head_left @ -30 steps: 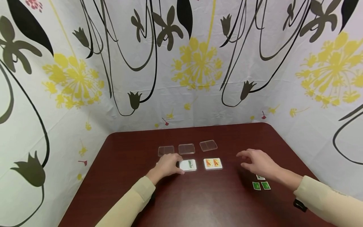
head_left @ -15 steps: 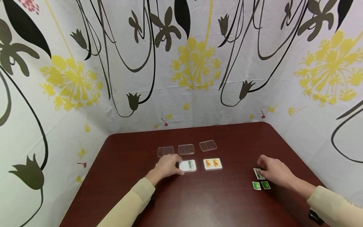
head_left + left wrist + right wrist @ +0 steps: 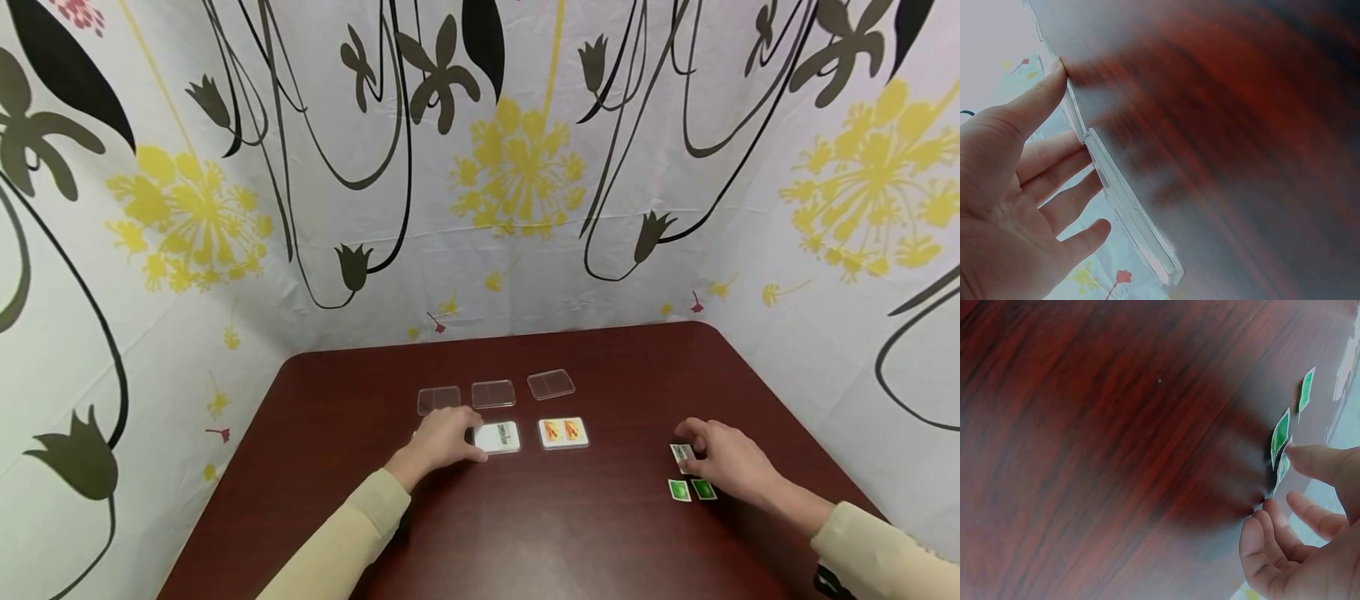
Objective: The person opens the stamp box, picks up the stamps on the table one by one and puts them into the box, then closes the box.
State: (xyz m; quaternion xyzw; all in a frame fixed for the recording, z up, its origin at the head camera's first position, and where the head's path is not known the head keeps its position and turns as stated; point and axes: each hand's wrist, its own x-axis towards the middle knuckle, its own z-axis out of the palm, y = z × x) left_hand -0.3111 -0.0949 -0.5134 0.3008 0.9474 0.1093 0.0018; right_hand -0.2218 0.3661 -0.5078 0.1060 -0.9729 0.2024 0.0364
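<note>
My left hand [image 3: 437,439] holds the left end of a clear plastic case [image 3: 497,438] with a white printed card in it, thumb on the near side and fingers on the far side. In the left wrist view its thumb [image 3: 1047,94] touches a clear edge. At the right, my right hand [image 3: 727,461] is over a small stamp-like card [image 3: 682,455]. Its thumb [image 3: 1313,460] touches that card's edge [image 3: 1283,470], while the other fingertips rest on or near the table, apart from the thumb. Two green stamp-like cards [image 3: 679,490] lie nearer me.
Another clear case [image 3: 563,433] with two orange pictures lies right of the left hand's case. Behind them is a row of three clear plastic trays or lids [image 3: 493,394]. The dark wooden table [image 3: 555,525] meets a patterned cloth [image 3: 510,283] at its far edge.
My right hand has moved right and toward me, down onto the upper stamp-like card, and has barely shifted since. My left hand has stayed at its case.
</note>
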